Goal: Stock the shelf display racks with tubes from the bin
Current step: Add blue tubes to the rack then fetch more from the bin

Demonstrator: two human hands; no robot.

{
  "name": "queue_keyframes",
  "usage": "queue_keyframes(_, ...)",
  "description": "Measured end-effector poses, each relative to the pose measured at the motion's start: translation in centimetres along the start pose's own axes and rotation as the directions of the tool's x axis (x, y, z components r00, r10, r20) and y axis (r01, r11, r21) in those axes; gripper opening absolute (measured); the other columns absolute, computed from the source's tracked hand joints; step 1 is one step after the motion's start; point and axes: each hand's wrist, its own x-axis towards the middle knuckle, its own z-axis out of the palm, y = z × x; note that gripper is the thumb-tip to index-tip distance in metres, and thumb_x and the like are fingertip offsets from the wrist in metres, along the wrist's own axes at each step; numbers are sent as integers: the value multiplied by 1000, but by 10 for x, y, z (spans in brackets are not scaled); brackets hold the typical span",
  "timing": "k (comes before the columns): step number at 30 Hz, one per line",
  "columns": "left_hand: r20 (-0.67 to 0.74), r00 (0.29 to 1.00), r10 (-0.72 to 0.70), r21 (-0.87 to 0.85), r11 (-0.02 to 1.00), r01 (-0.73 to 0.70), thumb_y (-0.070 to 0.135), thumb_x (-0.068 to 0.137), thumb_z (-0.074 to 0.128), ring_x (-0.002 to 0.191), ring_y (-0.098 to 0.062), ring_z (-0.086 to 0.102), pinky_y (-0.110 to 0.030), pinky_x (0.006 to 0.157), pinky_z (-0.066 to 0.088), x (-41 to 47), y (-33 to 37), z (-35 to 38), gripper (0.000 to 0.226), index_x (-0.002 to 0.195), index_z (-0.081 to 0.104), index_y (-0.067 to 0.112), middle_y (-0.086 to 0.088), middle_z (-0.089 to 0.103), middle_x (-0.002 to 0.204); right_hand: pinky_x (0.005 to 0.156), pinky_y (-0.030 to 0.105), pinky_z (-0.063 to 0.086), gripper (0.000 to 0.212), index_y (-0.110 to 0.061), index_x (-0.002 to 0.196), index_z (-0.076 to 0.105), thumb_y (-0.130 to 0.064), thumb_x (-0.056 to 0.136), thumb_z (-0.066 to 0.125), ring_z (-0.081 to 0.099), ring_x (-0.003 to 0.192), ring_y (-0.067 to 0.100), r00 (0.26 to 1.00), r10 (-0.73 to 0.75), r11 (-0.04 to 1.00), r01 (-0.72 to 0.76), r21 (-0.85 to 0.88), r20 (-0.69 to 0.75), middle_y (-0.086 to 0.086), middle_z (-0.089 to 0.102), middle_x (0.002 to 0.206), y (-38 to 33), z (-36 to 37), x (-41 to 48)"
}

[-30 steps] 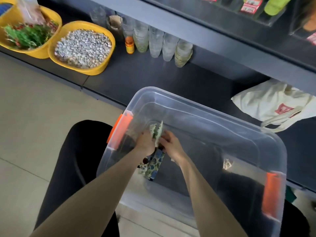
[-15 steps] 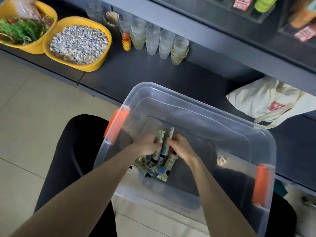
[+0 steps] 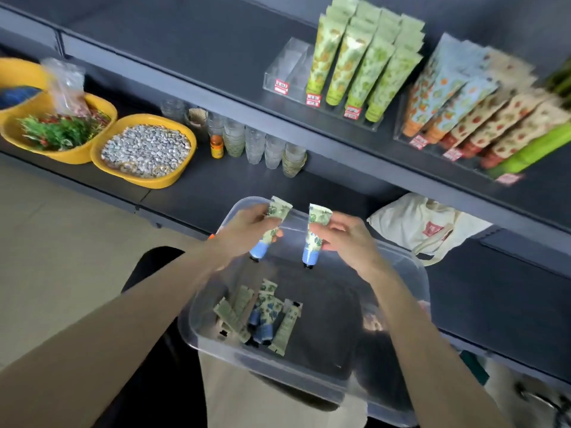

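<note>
Head view: the left hand (image 3: 244,231) grips the left tube (image 3: 278,211). The right hand (image 3: 347,239) pinches the right tube (image 3: 318,219). Both tubes hang cap-down above the clear bin (image 3: 309,375). Loose tubes (image 3: 265,313) lie on the bin's bottom. The shelf rack (image 3: 289,72) holds green tubes (image 3: 358,66).

Dark grey shelving (image 3: 234,183), beige tiled floor (image 3: 61,242), yellow basins (image 3: 173,178), stacked clear cups (image 3: 255,146), cream tote bag (image 3: 411,220)

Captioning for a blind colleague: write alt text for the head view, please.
The left hand grips one blue-ended tube and the right hand a second tube, above a clear bin holding more tubes. Beyond, a dark shelf carries clear racks of upright tubes; the leftmost slots are empty.
</note>
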Motion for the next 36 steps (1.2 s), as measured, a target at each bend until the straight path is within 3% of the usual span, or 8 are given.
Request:
queue_keyframes(2, -13, 991, 136, 35, 990, -136, 24, 77, 70, 84, -18, 57, -34, 80, 44, -5, 31, -16, 34, 97, 61, -1, -13, 64, 90, 70, 28, 59, 9, -1, 93, 60, -4, 85, 65, 64, 76, 15, 993, -113, 992, 112, -63, -14, 13, 66, 88, -39, -10, -4)
queue_keyframes(4, -11, 962, 273, 98, 958, -271, 13, 83, 67, 84, -15, 58, -30, 80, 45, -6, 64, -33, 21, 99, 64, -2, -17, 67, 93, 71, 35, 60, 16, -13, 85, 56, -2, 83, 67, 65, 80, 20, 977, -212, 971, 207, -118, -28, 12, 66, 86, -81, -21, -6)
queue_keyframes(8, -46, 864, 502, 314, 828, -465, 14, 84, 66, 70, -13, 46, -18, 60, 37, -3, 140, -68, 27, 88, 60, -12, -12, 51, 79, 78, 51, 55, 19, -16, 77, 57, -5, 79, 73, 66, 79, 35, 908, -415, 886, 390, -251, -52, 27, 66, 87, -163, -40, -2)
queue_keyframes(12, -65, 779, 624, 401, 731, -552, 14, 82, 69, 67, -14, 45, -24, 63, 36, 13, 205, -100, 25, 85, 57, -9, -17, 51, 73, 62, 42, 48, 16, -15, 72, 61, -13, 76, 76, 56, 63, 22, 828, -554, 784, 481, -393, -93, 17, 66, 74, -238, -53, 14)
queue_keyframes(15, -79, 743, 665, 483, 677, -555, 12, 80, 71, 69, -10, 55, -19, 67, 43, 35, 239, -117, 16, 92, 62, 5, -15, 65, 84, 64, 38, 46, 22, -25, 67, 57, -14, 74, 76, 56, 61, 18, 783, -612, 731, 505, -458, -114, 3, 64, 68, -284, -57, 35)
queue_keyframes(19, -99, 726, 681, 565, 639, -522, 15, 74, 76, 81, -27, 64, -35, 83, 50, 72, 267, -128, 21, 88, 61, 15, -16, 69, 91, 72, 43, 53, 27, -24, 66, 54, -9, 74, 75, 56, 56, 17, 765, -627, 714, 491, -500, -143, 7, 65, 72, -319, -61, 75)
queue_keyframes(29, 3, 751, 660, 636, 578, -511, 14, 83, 68, 74, -16, 56, -6, 55, 37, 149, 289, -139, 12, 94, 65, 14, -2, 61, 87, 88, 37, 51, 28, -26, 62, 55, -15, 76, 76, 64, 91, 27, 823, -550, 641, 310, -702, -139, 11, 70, 92, -330, -59, 172)
queue_keyframes(36, 109, 781, 615, 650, 550, -524, 15, 84, 66, 84, -19, 57, -26, 81, 44, 182, 290, -139, 13, 97, 68, 16, -4, 61, 92, 90, 36, 50, 14, -23, 70, 65, -20, 78, 75, 63, 95, 23, 864, -487, 589, 215, -779, -129, 6, 69, 94, -323, -59, 195)
